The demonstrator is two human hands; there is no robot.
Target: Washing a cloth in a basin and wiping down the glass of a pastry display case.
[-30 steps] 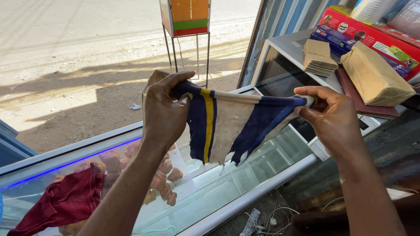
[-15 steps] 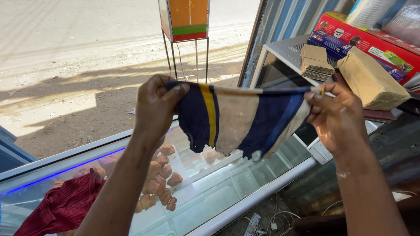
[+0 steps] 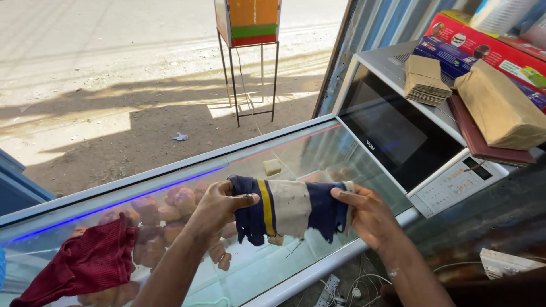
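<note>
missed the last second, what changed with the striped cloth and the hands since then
Both hands lowered the striped cloth from in front of the street down to just above the glass display case. The left hand and right hand still grip its two ends, stretched between them. The red cloth stayed on the case.

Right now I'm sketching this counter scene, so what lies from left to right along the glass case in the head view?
Crumpled dark red cloth → left hand → navy, yellow and cream striped rag held between both hands → right hand → white microwave oven → brown paper-wrapped parcel.
</note>
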